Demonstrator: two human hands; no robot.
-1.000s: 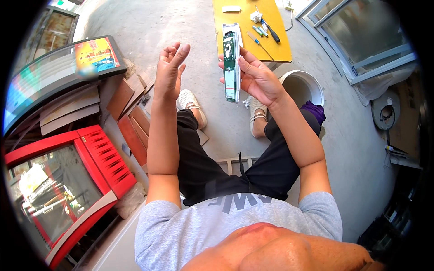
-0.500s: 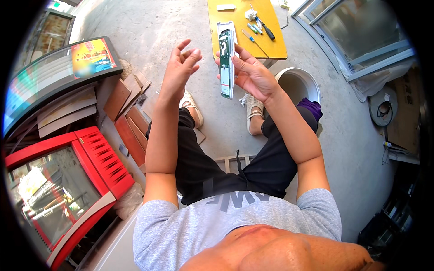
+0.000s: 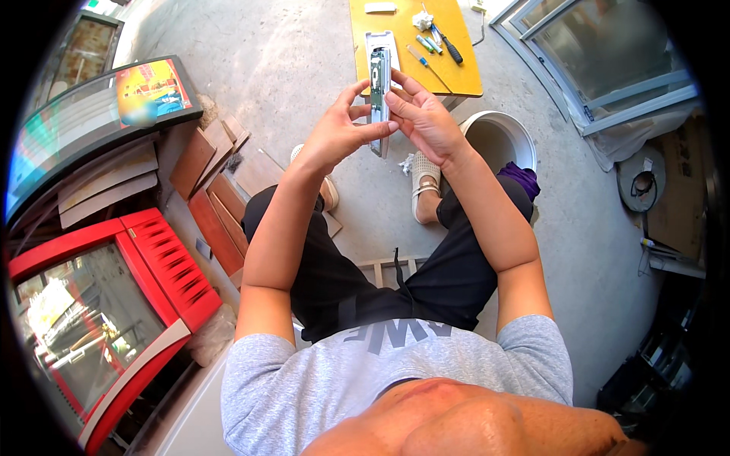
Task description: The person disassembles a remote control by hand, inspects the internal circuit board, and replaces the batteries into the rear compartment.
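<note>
Between both hands, above the near left edge of the yellow table, I hold a long, narrow opened electronic device [image 3: 377, 97] with a green circuit board showing in a pale casing. My left hand [image 3: 334, 135] grips its left side, thumb across the lower part. From the right, the fingers and thumb of my right hand [image 3: 432, 125] close on the other edge. Just beyond the device, a white plastic shell [image 3: 382, 39] lies on the table, partly hidden by it. My fingers hide some of the board.
On the yellow table [image 3: 465, 80] lie a black-handled screwdriver [image 3: 454, 53], a thin screwdriver [image 3: 430, 67], green-and-white batteries [image 3: 430, 45], crumpled tissue [image 3: 423, 21] and a white strip [image 3: 380, 7]. A white bucket [image 3: 526, 137] with purple cloth [image 3: 521, 181] stands right; wooden boards [image 3: 220, 216] lean left.
My left hand has come in from the left and taken hold of the device, which my right hand held alone before. The device has shifted slightly, and the shell behind it shows more.
</note>
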